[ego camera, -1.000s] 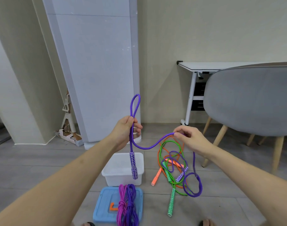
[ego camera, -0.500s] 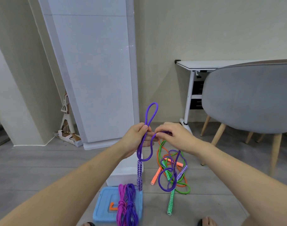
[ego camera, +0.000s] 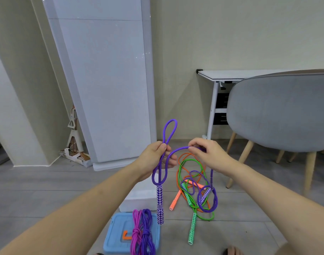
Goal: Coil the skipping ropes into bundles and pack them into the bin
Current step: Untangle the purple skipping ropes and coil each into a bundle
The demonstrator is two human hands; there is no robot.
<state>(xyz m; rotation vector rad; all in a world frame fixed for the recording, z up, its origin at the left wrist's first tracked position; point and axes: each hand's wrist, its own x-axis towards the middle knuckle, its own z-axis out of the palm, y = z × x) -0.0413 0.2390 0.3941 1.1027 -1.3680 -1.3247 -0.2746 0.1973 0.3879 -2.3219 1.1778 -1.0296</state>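
The left hand (ego camera: 153, 157) grips the folded purple rope (ego camera: 165, 153) above the white bin (ego camera: 139, 197) — one loop stands upright over the fist, and its patterned handle (ego camera: 160, 205) hangs straight down, long axis vertical. The right hand (ego camera: 209, 153) pinches the same rope's next stretch to the bin's right, the rest trailing down into the orange and green ropes (ego camera: 190, 173) on the floor. Nearer than the bin, two tied bundles (ego camera: 142, 234) lie on the blue lid (ego camera: 117, 234); no writing is legible.

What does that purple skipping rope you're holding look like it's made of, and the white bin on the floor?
The purple rope looks like braided cord, probably nylon or polyester: a fine woven texture shows and it bends in soft loops. Its handle carries a purple-and-white printed pattern; the material underneath is unclear. The white bin looks like smooth, slightly translucent plastic.
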